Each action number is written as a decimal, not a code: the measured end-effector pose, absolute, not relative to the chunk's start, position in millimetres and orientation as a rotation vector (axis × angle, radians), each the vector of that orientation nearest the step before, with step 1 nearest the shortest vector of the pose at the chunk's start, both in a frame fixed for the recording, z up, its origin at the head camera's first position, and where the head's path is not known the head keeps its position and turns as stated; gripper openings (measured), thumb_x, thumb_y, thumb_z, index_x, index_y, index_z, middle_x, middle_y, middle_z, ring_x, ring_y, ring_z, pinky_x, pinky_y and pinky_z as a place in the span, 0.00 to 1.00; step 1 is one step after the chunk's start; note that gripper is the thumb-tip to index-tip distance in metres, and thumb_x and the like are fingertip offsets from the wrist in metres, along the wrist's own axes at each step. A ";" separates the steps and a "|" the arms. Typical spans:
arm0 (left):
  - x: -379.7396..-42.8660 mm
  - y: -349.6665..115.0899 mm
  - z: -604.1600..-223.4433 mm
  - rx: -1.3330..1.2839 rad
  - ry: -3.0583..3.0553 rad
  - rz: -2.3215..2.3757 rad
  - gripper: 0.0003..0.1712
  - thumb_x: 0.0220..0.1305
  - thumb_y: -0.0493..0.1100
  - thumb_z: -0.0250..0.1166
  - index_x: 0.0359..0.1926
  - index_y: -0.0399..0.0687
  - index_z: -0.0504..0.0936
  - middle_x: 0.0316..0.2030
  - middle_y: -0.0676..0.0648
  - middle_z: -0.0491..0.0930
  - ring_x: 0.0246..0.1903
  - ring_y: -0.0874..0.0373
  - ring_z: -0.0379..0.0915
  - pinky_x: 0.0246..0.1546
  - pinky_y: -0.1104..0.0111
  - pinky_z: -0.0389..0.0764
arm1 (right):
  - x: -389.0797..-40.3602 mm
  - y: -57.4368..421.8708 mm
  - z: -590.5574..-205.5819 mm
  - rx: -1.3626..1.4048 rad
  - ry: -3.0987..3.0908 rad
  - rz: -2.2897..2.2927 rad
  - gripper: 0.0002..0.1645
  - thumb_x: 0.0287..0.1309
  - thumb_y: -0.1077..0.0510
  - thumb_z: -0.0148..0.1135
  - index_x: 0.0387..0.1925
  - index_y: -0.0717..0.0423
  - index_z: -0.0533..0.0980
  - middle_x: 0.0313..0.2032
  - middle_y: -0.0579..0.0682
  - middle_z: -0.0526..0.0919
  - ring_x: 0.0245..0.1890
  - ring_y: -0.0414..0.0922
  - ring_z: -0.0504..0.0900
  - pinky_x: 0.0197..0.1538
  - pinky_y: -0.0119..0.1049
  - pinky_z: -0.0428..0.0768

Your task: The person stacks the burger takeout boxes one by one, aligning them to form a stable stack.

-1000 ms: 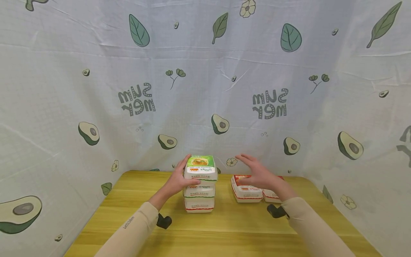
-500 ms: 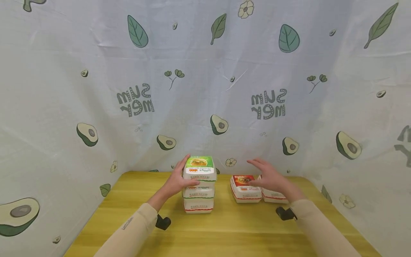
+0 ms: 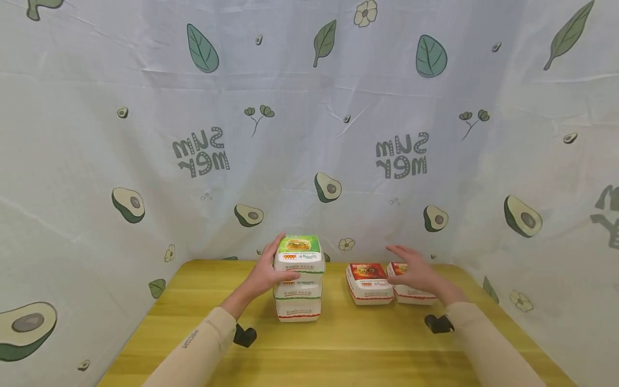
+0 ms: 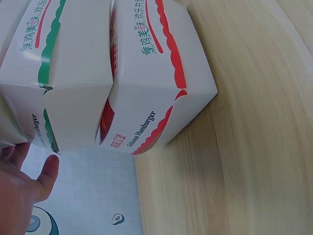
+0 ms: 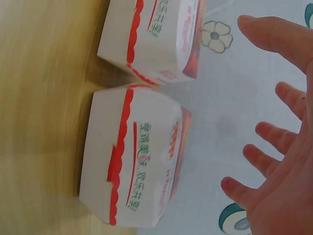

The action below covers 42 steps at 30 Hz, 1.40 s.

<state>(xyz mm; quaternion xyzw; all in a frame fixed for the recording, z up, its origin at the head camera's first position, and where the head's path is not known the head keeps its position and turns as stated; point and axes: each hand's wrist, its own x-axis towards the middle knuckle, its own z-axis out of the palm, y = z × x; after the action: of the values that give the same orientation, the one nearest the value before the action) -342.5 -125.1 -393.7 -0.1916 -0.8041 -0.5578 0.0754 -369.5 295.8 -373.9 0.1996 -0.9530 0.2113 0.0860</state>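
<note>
Three hamburger boxes stand stacked left of the table's middle. The top hamburger box point(image 3: 299, 258) has a green lid with a burger picture. My left hand point(image 3: 263, 275) holds it at its left side, thumb in front and fingers behind. Beneath are a green-trimmed box point(image 3: 302, 290) and a red-trimmed box point(image 3: 297, 310), both nearer in the left wrist view. My right hand point(image 3: 418, 273) hovers with spread fingers over the right-hand red-lidded box point(image 3: 415, 294); another red-lidded box point(image 3: 368, 289) stands beside it. The right wrist view shows the right hand point(image 5: 281, 156) apart from both boxes.
The wooden table point(image 3: 329, 357) extends in front of the boxes. A white curtain point(image 3: 290, 161) printed with avocados and leaves hangs behind it and along both sides. A black wrist-worn device point(image 3: 245, 335) sits below the left hand, another point(image 3: 438, 323) below the right.
My right hand has moved rightward, from over the left red-lidded box to over the right one, uncovering their lids. My left hand stays on the top box of the stack.
</note>
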 end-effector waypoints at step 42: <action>-342.5 -123.7 -391.2 -0.567 -2.423 -1.640 0.64 0.51 0.50 0.80 0.81 0.64 0.48 0.72 0.42 0.56 0.59 0.48 0.68 0.61 0.48 0.72 | -382.7 343.9 -421.5 0.428 -2.997 0.554 0.58 0.41 0.47 0.79 0.72 0.60 0.62 0.69 0.76 0.56 0.62 0.77 0.59 0.57 0.77 0.65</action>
<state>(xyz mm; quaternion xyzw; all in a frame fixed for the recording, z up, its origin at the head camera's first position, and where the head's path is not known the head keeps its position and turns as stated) -342.5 -123.7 -391.2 -0.1897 -0.8103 -0.5486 0.0803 -382.7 343.9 -421.5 0.1390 -0.9733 0.1798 0.0318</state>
